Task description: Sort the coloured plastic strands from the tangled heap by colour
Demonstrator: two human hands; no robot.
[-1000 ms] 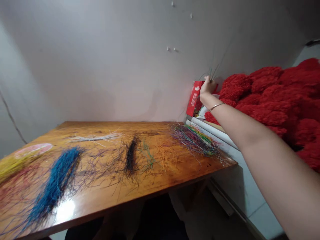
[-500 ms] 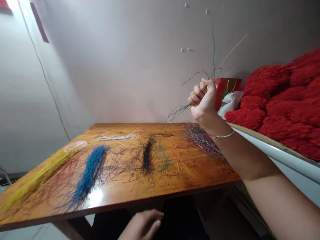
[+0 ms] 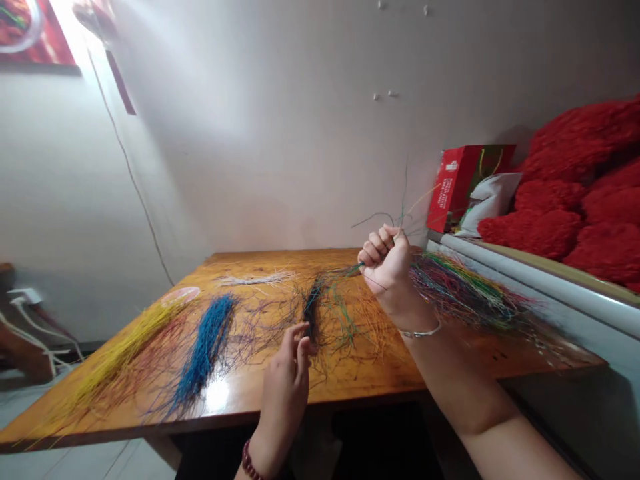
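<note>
My right hand (image 3: 385, 263) is closed in a fist around a small bunch of thin wires (image 3: 404, 200), mostly green with a yellowish one. Their ends stick out above the fist and trail from its lower left side. My left hand (image 3: 289, 363) hovers over the table's near part, its fingers loosely bent and thumb apart, with nothing visible in it. Just beyond its fingertips lies a pile of black wires (image 3: 313, 303). Between the hands are sparse green wires (image 3: 345, 313) and orange wires (image 3: 376, 317) on the table.
The wooden table (image 3: 280, 393) also bears blue wires (image 3: 207, 350), yellow wires (image 3: 120, 350), white wires (image 3: 263, 277) and a mixed multicoloured bundle (image 3: 460, 283). At right are a red paper bag (image 3: 445, 190), a white bag (image 3: 493, 197) and fluffy red heaps (image 3: 585, 173). A wall stands behind.
My right hand has come down toward the tabletop, still gripping the wires. My left hand has risen from below the table edge to the black pile. The view has shifted slightly.
</note>
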